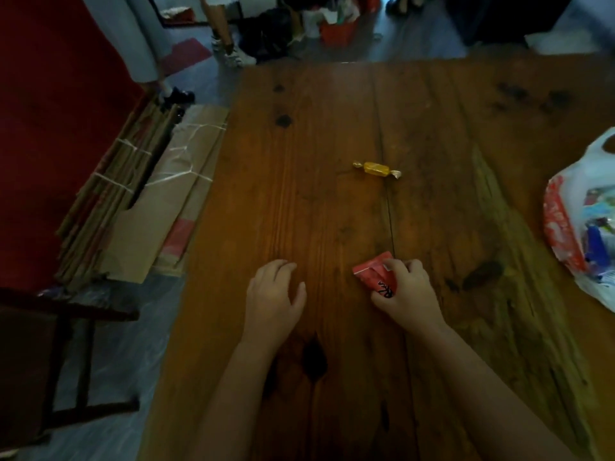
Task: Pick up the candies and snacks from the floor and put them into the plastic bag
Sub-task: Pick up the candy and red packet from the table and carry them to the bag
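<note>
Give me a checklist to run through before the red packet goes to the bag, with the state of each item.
1. Right hand grips the red snack packet: ok, fingers curl over it.
2. Packet lifted off the wooden surface: cannot tell, it looks low against the wood.
3. Plastic bag within view on the right: ok, partly cut off by the frame edge.
4. Bag mouth open to receive: cannot tell, the opening is not clearly shown.
5. Left hand free: ok, it holds nothing.
6. Items left over: not ok, a yellow wrapped candy lies farther out.
</note>
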